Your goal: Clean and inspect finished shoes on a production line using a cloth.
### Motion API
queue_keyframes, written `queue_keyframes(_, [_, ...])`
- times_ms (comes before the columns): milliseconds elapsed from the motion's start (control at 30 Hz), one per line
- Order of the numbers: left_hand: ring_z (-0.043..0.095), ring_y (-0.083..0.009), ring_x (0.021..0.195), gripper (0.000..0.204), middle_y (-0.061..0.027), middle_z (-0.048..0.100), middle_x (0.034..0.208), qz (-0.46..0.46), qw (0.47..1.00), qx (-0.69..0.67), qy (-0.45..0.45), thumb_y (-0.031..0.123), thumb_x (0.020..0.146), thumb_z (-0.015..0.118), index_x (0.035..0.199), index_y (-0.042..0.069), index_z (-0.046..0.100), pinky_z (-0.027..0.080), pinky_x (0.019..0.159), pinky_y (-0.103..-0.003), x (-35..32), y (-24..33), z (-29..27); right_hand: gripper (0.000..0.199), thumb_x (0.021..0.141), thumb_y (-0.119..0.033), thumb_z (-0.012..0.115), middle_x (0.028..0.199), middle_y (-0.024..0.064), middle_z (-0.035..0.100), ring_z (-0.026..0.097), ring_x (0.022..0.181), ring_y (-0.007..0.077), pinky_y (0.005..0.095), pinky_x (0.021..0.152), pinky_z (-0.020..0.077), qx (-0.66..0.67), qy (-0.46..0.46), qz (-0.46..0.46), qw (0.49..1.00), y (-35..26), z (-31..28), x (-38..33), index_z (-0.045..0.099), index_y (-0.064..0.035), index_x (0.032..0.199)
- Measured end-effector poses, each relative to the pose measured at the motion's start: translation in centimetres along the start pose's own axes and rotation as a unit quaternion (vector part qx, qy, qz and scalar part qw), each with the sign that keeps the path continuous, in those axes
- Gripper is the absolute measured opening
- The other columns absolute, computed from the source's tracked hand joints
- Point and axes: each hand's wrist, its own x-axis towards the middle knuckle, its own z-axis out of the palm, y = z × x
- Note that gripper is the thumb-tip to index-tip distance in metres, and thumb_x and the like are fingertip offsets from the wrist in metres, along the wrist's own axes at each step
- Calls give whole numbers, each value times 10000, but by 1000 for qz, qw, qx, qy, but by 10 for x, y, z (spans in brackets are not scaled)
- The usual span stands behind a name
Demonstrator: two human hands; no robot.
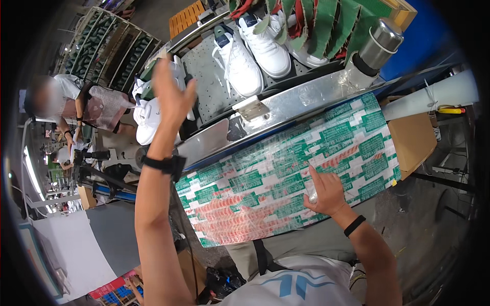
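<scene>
Behind the work lay a workshop, with one rack (102,46) of dark-green items and one orange pallet (186,18) at the upper left.

The left hand (172,99) was raised and blurred, its thumb well apart from the fingers; whether it touched a shoe could not be told. The right hand (326,193) was over the table (265,188), index finger stretched out and the others partly curled; a small glossy patch showed by the thumb, and whether it was gripped could not be told. One black band (354,226) circled the right wrist, one black strap (163,166) the left.

Beside the left hand were at least two white shoes (148,122), partly hidden by it. Three more white shoes (240,69) lay on the perforated bed (206,76), the farthest half covered by green and red strips (324,30).

Repeated printed lettering on green-and-white tape covered the table; part of it was reddish and worn.

Outward stood one metal cylinder (383,43), one white roll (434,97), one carton (413,143), one yellow-handled tool (451,109) and, at left, a co-worker (97,104).
</scene>
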Motion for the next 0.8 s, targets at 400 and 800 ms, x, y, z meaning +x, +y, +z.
queue_keyframes(400, [794, -342, 1113, 1005, -263, 780, 1276, -404, 840, -237, -275, 593, 812, 964, 1411, -146, 639, 642, 941, -443, 67, 60, 157, 827, 846, -369, 750, 999, 130, 693, 667, 860, 293, 447, 818, 545, 0, 19, -3, 1000, 3, 1, -2, 611, 82, 1525])
queue_keyframes(800, [771, -308, 1159, 689, -163, 780, 1331, -463, 588, -660, -58, 530, 1095, 576, 1541, 7, 616, 615, 1021, -473, -3, 50, -31, 878, 832, -372, 784, 1039, 135, 699, 675, 915, 299, 448, 867, 552, 1, 15, -9, 1000, 3, 2, -9, 586, 74, 1562])
